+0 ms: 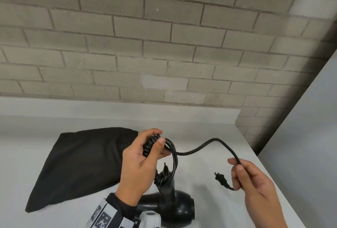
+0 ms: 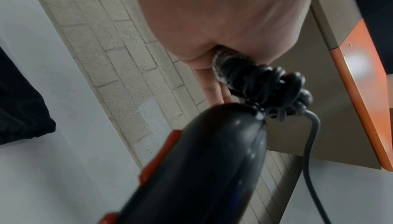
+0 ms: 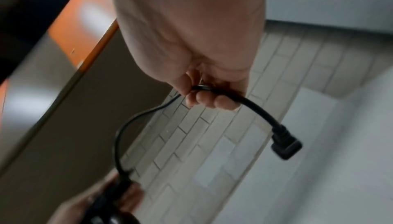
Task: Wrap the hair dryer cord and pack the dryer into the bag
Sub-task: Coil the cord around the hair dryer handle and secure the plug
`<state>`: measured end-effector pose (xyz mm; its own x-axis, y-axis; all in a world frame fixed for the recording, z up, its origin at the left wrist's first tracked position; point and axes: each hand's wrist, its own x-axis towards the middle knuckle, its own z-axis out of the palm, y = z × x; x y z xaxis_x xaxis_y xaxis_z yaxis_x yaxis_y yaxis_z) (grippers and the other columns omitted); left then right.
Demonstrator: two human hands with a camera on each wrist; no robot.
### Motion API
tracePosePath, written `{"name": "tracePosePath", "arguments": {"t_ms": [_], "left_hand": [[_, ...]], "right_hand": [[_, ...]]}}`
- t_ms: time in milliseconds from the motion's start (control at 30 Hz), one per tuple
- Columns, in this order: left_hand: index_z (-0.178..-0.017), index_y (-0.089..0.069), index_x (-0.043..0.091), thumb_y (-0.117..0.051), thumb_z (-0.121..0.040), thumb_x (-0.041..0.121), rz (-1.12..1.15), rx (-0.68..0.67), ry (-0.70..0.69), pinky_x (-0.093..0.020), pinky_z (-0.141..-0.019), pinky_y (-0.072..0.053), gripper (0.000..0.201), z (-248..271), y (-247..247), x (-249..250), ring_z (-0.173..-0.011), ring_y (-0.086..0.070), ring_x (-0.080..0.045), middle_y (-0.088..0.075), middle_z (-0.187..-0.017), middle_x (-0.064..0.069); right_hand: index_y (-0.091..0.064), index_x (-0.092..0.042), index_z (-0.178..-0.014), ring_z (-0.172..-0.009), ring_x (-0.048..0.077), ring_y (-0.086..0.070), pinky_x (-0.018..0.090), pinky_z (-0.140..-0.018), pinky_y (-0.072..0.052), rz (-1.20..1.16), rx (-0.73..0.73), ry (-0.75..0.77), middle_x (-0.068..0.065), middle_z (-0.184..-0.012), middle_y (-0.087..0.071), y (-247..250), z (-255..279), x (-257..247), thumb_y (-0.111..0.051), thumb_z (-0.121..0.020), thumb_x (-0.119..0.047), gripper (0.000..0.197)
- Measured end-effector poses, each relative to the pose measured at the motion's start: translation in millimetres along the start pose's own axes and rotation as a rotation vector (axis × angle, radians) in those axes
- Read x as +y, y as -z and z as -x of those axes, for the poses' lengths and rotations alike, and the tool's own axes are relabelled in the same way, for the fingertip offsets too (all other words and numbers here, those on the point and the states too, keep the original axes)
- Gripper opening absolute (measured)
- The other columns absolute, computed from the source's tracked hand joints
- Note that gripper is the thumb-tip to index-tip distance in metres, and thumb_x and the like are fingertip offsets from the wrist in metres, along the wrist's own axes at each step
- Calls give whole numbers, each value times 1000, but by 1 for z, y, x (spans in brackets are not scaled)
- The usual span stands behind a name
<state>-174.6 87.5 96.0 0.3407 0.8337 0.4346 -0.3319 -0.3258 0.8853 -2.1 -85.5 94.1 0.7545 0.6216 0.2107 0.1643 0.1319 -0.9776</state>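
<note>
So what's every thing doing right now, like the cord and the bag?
Cord: partly coiled, the rest loose between both hands.
Plug: dangling free below the right hand.
Hair dryer: hanging under the coil.
Bag: lying flat on the table.
Left hand: gripping the coil.
Right hand: pinching the cord.

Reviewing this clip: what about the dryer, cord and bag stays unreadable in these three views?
- hair dryer: head view, body partly behind the left hand and wrist camera; nozzle unseen.
- Dryer in left wrist view: blurred; switches unreadable.
- bag: opening behind the left hand; open or closed unclear.
- cord: loop count in the grip unclear.
- plug: motion-blurred below the right hand; prongs indistinct.
</note>
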Motion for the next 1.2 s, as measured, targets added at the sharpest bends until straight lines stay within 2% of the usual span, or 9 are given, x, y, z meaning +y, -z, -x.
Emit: {"name": "tracePosePath", "arguments": {"t_ms": [100,267,400,533,633,800,967,1067,1200], "left_hand": [[-104,-67,15,-63,-86,19,-35,-15,-13,-32,-69,-62,19,2,-2,3,-70,-74,-21,-70,-84,-1],[-103,-68,17,-64,-85,22,-111,-19,-55,-26,-67,-61,19,4,-8,5,-69,-72,-12,-70,-85,4],[-104,-68,18,-66,-87,23,-180,-17,-94,-28,-67,-62,18,6,-10,9,-71,-73,-11,-70,-85,7],[-104,-68,18,-66,-86,28,-229,26,-100,-40,-69,-62,20,2,-3,8,-71,-73,-12,-70,-84,9],[-103,-68,21,-65,-87,28,-260,18,-119,-39,-68,-62,18,3,-1,9,-68,-73,-10,-71,-82,10],[-104,-66,21,-64,-93,36,-307,-95,-201,-23,-64,-58,18,3,1,12,-65,-73,-6,-71,-78,12],[-101,-69,13,-68,-88,29,-286,-259,-320,-21,-59,-56,20,4,3,17,-62,-71,-6,-70,-72,11],[-99,-70,14,-81,-78,29,-236,-330,-299,-25,-62,-59,28,6,3,18,-65,-72,-11,-71,-77,10],[-94,-70,15,-80,-80,29,-206,-314,-282,-23,-63,-57,22,6,1,17,-65,-72,-13,-71,-74,8]], "right_hand": [[-64,-49,-100,-81,8,-64,13,-77,-49,311,107,108,-12,-91,-67,-2,7,19,-59,-91,4,54],[-52,-42,-120,-102,7,-62,10,-91,-43,440,75,312,-16,-109,-64,-47,34,17,-64,-74,-10,57],[-45,-47,-123,-112,-1,-58,1,-90,-36,416,-79,351,-21,-118,-60,-74,50,2,-71,-74,-17,63],[-40,-63,-111,-95,-3,-57,3,-74,-43,554,-237,434,-24,-104,-53,-77,40,1,-63,-88,-33,44],[-56,-38,-108,-83,-7,-55,11,-67,-48,644,-212,633,-19,-91,-52,-72,26,-8,-54,-93,-33,17],[-70,-11,-96,-79,13,-60,19,-75,-47,710,-194,870,-2,-87,-61,-57,0,-42,-58,-94,-21,16],[-71,-14,-96,-79,-7,-52,3,-71,-39,572,-307,811,-8,-84,-60,-54,-19,-77,-69,-90,-16,7],[-72,-23,-94,-68,4,-51,8,-66,-39,504,-359,716,-15,-78,-58,-56,-31,-79,-70,-87,-21,7],[-70,-19,-92,-72,10,-60,17,-70,-48,162,-396,400,-5,-80,-66,-63,-37,-68,-73,-83,-16,10]]}}
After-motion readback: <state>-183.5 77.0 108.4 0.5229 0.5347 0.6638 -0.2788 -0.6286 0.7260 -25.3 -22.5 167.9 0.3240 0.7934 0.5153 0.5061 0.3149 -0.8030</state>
